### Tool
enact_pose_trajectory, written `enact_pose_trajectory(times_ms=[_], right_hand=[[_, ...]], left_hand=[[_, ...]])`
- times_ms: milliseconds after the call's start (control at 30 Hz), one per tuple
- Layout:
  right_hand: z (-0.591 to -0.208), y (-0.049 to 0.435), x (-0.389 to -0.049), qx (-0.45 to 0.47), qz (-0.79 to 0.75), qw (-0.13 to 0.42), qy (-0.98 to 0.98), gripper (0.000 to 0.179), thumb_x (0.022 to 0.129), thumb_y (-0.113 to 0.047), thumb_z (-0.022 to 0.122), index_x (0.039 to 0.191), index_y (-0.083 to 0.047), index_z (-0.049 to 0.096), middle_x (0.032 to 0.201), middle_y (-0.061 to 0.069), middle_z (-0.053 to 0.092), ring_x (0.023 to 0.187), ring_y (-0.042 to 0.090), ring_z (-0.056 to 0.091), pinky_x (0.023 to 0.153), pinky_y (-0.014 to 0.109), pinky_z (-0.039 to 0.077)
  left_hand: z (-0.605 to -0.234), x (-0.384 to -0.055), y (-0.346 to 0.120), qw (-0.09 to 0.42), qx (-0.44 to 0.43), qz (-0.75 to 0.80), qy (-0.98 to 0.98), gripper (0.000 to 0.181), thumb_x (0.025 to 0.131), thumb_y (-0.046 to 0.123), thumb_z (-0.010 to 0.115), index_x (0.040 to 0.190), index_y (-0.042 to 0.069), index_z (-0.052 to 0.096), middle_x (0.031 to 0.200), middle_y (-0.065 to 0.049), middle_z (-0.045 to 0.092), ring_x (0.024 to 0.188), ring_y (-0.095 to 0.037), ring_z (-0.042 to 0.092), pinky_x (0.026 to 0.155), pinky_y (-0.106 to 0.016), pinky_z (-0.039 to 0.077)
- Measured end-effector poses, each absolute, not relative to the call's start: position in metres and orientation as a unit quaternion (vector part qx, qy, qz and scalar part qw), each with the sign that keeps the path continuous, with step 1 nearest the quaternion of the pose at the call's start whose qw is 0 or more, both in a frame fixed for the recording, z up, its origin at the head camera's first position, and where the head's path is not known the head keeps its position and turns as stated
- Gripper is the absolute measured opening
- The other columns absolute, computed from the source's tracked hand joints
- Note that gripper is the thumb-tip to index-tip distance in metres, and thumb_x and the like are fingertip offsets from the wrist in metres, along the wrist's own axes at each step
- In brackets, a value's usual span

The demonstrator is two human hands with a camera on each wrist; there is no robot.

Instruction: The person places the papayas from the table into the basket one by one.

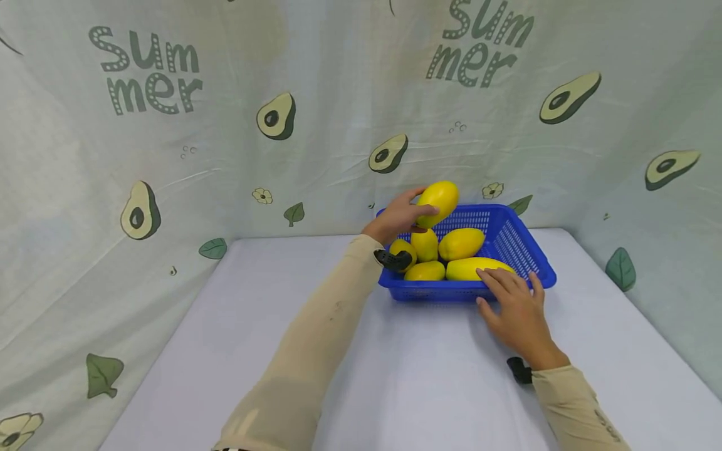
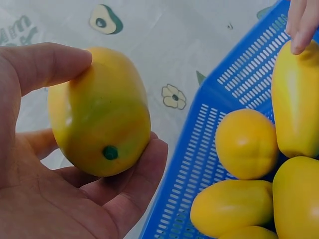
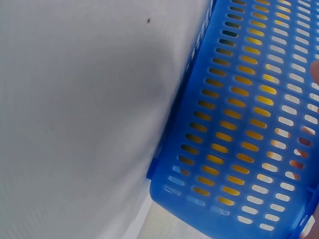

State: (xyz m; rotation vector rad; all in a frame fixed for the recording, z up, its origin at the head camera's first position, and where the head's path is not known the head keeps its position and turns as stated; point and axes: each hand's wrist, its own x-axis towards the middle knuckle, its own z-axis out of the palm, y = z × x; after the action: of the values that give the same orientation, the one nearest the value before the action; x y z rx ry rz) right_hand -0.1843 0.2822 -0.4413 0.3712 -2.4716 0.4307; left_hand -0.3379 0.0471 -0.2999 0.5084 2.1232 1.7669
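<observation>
My left hand (image 1: 399, 218) holds a yellow mango (image 1: 440, 202) above the left back part of a blue plastic basket (image 1: 445, 293). In the left wrist view, thumb and fingers curl round the mango (image 2: 102, 117), whose green stem spot faces the camera. Over the basket's near rim reaches my right hand (image 1: 517, 313), its fingertips on a long yellow fruit (image 1: 476, 268) and its thumb outside the near wall. Several other yellow fruits (image 1: 461, 243) lie inside, mostly towards the left. The right wrist view shows mainly the slotted basket wall (image 3: 224, 124), with fruit behind the slots.
The basket stands near the back of a table with a white cover (image 1: 282, 275). Behind and beside it hangs a pale curtain (image 1: 327, 75) printed with avocados, leaves and lettering. Black straps (image 1: 393, 259) circle both wrists.
</observation>
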Motion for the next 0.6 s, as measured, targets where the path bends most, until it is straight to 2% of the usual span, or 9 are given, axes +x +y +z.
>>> enact_pose_trajectory(times_ms=[200,433,600], right_hand=[[-0.439,0.285,-0.184,0.141,0.161,0.303,-0.929,0.059,0.084,-0.016,0.076,0.139,-0.010,0.058,0.136,0.016,0.056,0.128,0.043,0.043,0.114,0.067,0.005],[-0.440,0.283,-0.184,0.146,0.165,0.302,-0.927,0.059,0.084,-0.016,0.076,0.139,-0.010,0.058,0.136,0.016,0.056,0.128,0.043,0.043,0.114,0.067,0.006],[-0.442,0.282,-0.184,0.145,0.167,0.303,-0.927,0.059,0.084,-0.016,0.076,0.139,-0.010,0.058,0.135,0.016,0.056,0.128,0.043,0.043,0.114,0.067,0.006]], left_hand=[[-0.298,-0.338,0.055,0.182,0.174,0.634,0.731,0.072,0.092,0.027,0.074,0.154,0.021,0.038,0.123,-0.003,0.057,0.102,-0.023,0.064,0.086,-0.040,0.057],[-0.297,-0.336,0.062,0.186,0.165,0.644,0.723,0.069,0.093,0.028,0.074,0.153,0.021,0.039,0.119,-0.005,0.059,0.099,-0.024,0.066,0.081,-0.039,0.059],[-0.300,-0.332,0.073,0.195,0.163,0.654,0.712,0.067,0.093,0.027,0.074,0.152,0.022,0.042,0.115,-0.006,0.061,0.095,-0.025,0.066,0.084,-0.044,0.058]])
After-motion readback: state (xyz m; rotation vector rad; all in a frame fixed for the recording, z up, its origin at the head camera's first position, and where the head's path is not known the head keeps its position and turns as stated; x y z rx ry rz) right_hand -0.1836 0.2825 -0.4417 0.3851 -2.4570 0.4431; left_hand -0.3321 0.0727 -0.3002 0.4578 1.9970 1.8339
